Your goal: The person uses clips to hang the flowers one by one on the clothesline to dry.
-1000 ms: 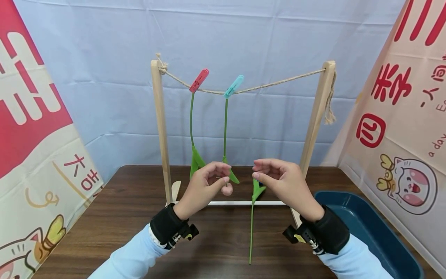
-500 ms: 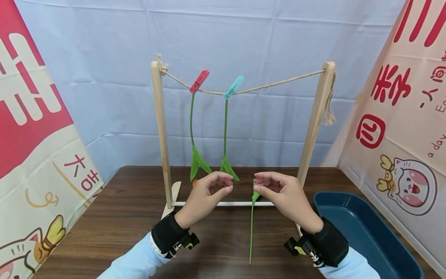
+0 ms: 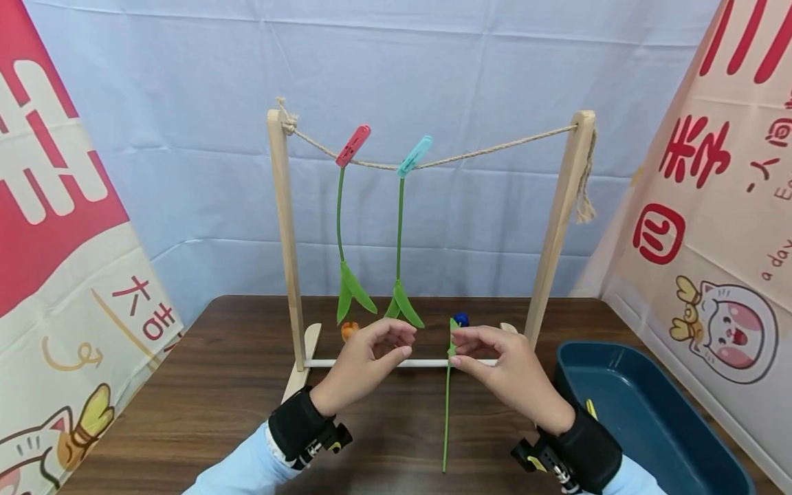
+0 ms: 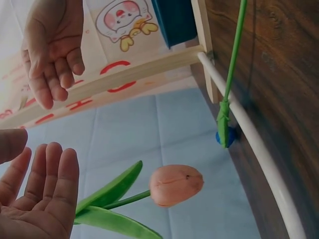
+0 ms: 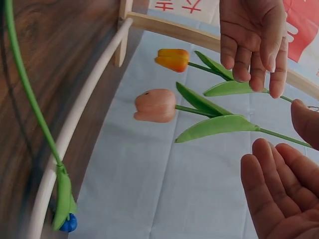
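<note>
My left hand (image 3: 370, 354) hovers in front of the rack with its fingers loosely bent and nothing in them. Opposite it, my right hand (image 3: 507, 371) is likewise bare, its fingers overlapping an artificial blue tulip (image 3: 447, 412) in the head view. That tulip lies with its stem towards me and its blue bloom (image 4: 227, 137) past the white rod. A red clothespin (image 3: 353, 145) clips an orange-yellow tulip (image 5: 172, 59) upside down on the rope; a light blue clothespin (image 3: 415, 157) holds a pink tulip (image 5: 155, 105) the same way.
The wooden rack has a left post (image 3: 286, 234) and a right post (image 3: 559, 227), joined by a sagging rope (image 3: 495, 147) and a low white rod (image 3: 421, 362). A dark blue tray (image 3: 656, 412) with something yellow inside stands at the right. Printed cloths flank the table (image 3: 216, 385).
Both hands have sunk lower in front of the rack. The blue bloom and the orange-yellow one now show above them in the head view. The hanging tulips stay clipped.
</note>
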Demonstrator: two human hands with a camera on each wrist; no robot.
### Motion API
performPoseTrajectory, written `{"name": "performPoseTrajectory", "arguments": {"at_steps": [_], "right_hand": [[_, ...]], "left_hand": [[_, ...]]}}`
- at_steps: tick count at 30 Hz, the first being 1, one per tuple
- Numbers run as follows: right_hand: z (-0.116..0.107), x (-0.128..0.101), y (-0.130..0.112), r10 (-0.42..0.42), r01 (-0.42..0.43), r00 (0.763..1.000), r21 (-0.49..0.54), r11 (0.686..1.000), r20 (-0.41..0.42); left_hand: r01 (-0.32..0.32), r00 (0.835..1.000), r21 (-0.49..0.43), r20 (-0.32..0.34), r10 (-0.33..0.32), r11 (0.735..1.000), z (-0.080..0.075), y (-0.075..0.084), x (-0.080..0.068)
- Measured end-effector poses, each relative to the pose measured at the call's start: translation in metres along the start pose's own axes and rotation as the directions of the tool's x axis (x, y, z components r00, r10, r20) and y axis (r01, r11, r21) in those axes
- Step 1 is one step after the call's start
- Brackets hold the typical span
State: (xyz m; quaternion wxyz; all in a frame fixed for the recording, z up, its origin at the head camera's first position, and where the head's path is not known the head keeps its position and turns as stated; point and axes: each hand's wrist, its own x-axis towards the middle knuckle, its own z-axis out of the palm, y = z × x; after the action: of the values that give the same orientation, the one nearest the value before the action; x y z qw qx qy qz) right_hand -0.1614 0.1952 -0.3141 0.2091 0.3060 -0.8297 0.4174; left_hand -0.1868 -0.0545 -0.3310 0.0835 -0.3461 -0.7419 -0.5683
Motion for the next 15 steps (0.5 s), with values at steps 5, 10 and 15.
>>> {"name": "performPoseTrajectory", "arguments": {"at_steps": [5, 10, 15], "right_hand": [[0.003, -0.006, 0.003, -0.004, 0.004, 1.000, 0.002, 1.000, 0.012], [0.007, -0.013, 0.008, -0.013, 0.012, 0.999, 0.011, 1.000, 0.036], [0.011, -0.022, 0.014, -0.029, 0.030, 0.998, -0.013, 0.999, 0.062]], "left_hand": [[-0.009, 1.000, 0.016, 0.017, 0.008, 1.000, 0.003, -0.003, -0.003], [-0.035, 0.998, 0.061, 0.046, 0.032, 0.998, 0.004, -0.008, -0.007], [-0.115, 0.990, 0.126, 0.094, 0.103, 0.985, 0.006, -0.016, -0.009]]}}
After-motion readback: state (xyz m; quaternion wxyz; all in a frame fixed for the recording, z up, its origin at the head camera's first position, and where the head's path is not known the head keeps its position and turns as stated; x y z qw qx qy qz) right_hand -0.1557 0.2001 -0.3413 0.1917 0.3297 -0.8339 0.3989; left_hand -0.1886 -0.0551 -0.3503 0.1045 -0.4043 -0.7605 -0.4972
